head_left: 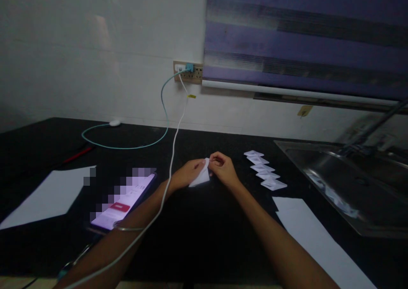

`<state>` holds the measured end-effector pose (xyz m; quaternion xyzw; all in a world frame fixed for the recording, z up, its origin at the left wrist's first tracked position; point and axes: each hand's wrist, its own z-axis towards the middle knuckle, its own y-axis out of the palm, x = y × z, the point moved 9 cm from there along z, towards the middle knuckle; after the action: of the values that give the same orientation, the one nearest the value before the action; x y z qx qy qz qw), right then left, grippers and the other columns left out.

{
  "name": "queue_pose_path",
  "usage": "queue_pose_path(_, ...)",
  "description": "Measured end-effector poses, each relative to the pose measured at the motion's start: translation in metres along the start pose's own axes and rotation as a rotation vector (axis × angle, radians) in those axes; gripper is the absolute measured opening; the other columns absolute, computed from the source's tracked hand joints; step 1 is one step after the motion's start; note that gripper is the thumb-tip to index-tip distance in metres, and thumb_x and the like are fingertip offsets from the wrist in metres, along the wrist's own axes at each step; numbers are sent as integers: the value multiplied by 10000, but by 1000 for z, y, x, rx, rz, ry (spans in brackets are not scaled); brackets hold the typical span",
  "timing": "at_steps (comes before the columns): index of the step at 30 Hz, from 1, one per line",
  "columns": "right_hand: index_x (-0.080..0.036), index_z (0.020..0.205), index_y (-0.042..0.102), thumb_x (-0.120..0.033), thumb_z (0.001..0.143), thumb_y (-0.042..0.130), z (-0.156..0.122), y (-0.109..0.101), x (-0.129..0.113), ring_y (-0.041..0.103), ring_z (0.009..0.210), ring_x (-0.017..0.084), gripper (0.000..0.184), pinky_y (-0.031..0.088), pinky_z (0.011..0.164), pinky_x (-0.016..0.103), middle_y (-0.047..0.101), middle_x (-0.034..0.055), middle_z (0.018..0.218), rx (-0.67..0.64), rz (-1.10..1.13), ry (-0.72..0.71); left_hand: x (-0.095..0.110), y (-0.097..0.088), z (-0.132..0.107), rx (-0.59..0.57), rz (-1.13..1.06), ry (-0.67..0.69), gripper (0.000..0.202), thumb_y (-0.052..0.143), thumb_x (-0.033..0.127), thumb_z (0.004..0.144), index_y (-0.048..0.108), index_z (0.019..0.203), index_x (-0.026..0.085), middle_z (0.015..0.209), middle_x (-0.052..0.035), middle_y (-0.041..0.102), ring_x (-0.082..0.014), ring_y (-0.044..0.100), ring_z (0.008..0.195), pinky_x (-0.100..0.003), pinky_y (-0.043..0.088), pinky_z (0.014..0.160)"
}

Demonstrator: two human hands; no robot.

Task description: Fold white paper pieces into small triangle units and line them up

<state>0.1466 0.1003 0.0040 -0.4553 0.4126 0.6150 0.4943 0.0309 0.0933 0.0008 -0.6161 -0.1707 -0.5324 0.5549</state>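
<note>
Near the middle of the frame, the left hand [188, 173] pinches a small folded paper [200, 178] while the right hand [223, 168] seems closed on its top corner. I'd keep the left pinch steady, match the edges, then press the crease firmly. A white cable [174, 151] crosses the left arm [126, 240] and could tug; the phone [132, 200] lies close by. Folded pieces [263, 169] line the counter [204, 233] right of centre, above loose sheets [318, 233].
</note>
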Motion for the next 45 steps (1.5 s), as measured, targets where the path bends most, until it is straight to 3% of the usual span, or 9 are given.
queue_pose_path(5,-201,787,564,-197,644,726,-1,8,6,573,500,95,216,484,471,217,585,-59,646,-75,17,25,-1,0,-2,6,3,-5,442,354,516,989,586,889,154,844,-38,618,-161,543,762,-269,445,687)
queue_pose_path(10,-200,803,585,-247,669,745,-2,8,4,593,543,103,214,500,502,227,609,-40,693,-76,18,44,-3,2,-2,-16,-64,-19,481,332,556,989,592,934,156,830,-29,610,-148,527,709,-258,429,634)
queue_pose_path(13,-215,801,557,-316,711,728,-4,7,0,613,614,134,218,523,517,248,603,-30,698,-38,73,60,-5,-3,-1,35,-27,-38,465,343,542,989,586,874,163,760,-3,573,-132,503,667,-239,404,599)
queue_pose_path(20,-204,819,630,-376,776,731,-6,-1,-20,583,622,140,204,491,582,268,612,1,706,74,-199,-143,-5,-13,1,138,-25,-26,454,501,574,912,602,759,158,672,6,562,-134,516,643,-233,398,568)
queue_pose_path(26,-190,833,652,-440,679,813,-2,-1,-6,610,653,147,335,502,548,261,640,17,771,58,-17,-4,-5,-20,1,206,-125,-32,512,579,648,839,599,715,151,646,2,562,-130,514,619,-225,378,534)
queue_pose_path(32,-206,812,602,-466,587,873,0,1,2,593,597,125,437,511,550,255,614,-26,687,53,78,47,0,-19,1,191,-90,-1,493,512,619,885,575,717,160,679,7,551,-124,494,646,-219,372,547)
queue_pose_path(38,-186,751,674,-404,652,843,-1,-4,-4,615,634,152,293,507,619,285,657,21,711,106,-29,-46,7,-19,0,179,33,62,435,451,520,944,557,719,163,694,7,538,-132,494,674,-237,385,605)
queue_pose_path(45,-169,825,773,-432,709,794,-4,-6,0,644,644,188,289,501,619,314,737,69,772,126,-91,-2,6,-20,-2,173,82,54,451,433,533,971,593,769,163,708,10,560,-133,487,670,-239,372,611)
